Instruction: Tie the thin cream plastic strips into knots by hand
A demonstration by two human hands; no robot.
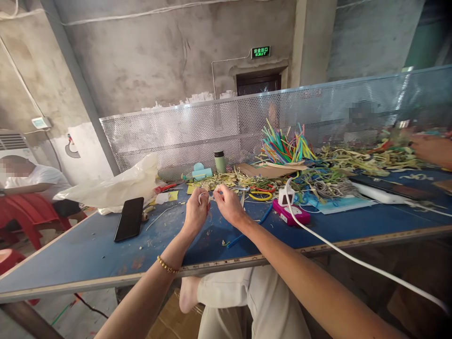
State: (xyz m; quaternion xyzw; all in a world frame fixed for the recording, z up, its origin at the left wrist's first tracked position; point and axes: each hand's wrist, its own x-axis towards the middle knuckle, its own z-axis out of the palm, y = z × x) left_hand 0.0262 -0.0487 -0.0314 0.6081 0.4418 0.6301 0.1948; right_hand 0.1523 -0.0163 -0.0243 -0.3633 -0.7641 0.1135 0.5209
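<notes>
Both hands are raised over the middle of the blue table (88, 252), close together. My left hand (197, 209) is closed, its fingers pinched on a thin white strip (202, 197) that curls up between them. My right hand (228, 203) is closed too, fingertips beside the strip; whether it grips the strip's other end is too small to tell. Beneath and behind the hands lie yellowish scraps (247, 180). A blue cord (237, 241) lies on the table below my right hand.
Left are a black phone (129, 219) and a plastic bag (116, 186). Behind stand a green bottle (220, 162) and colourful strips (282, 147). Right, a pink power block (290, 213) trails a white cable (348, 254). A person (45, 176) sits far left.
</notes>
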